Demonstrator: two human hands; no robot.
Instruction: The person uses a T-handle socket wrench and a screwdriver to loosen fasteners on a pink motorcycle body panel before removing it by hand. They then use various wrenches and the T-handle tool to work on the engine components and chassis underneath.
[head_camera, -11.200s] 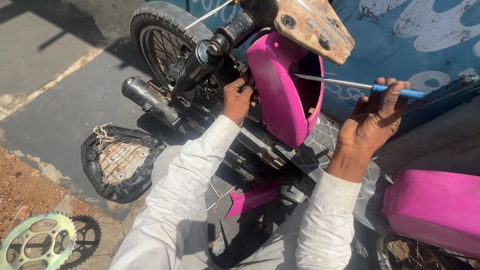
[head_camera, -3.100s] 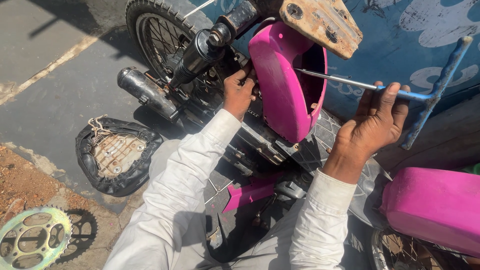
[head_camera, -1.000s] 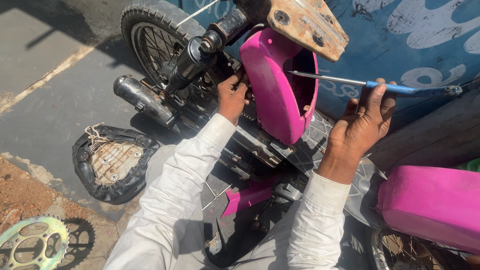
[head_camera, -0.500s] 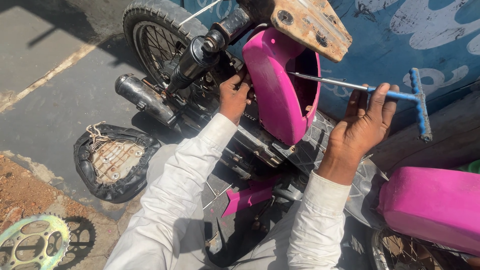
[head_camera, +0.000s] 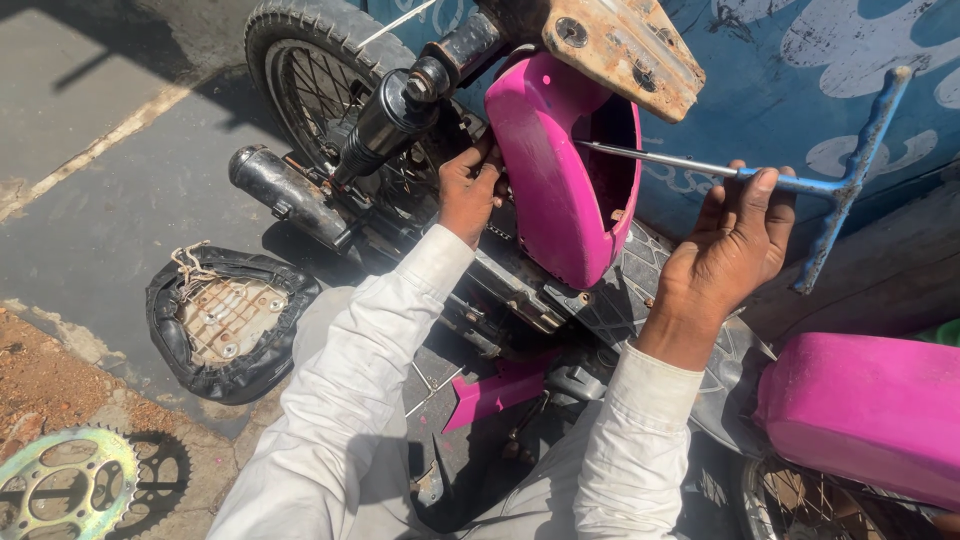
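- Gripping the blue T-wrench (head_camera: 800, 185) near its crossbar, the right hand (head_camera: 725, 260) has fingers curled round the shaft, whose steel tip runs into the pink panel (head_camera: 560, 180).
- The left hand (head_camera: 468, 190) presses closed against the panel's left edge, beside the black shock absorber (head_camera: 385, 120).
- A rusty plate (head_camera: 620, 50) sits above the panel.
- The rear wheel (head_camera: 310, 70) and exhaust (head_camera: 285, 195) lie further left.
- A seat (head_camera: 225, 320) lies upside down on the ground, and a sprocket (head_camera: 65, 485) lies near it.
- A pink tank (head_camera: 860, 410) is at lower right.
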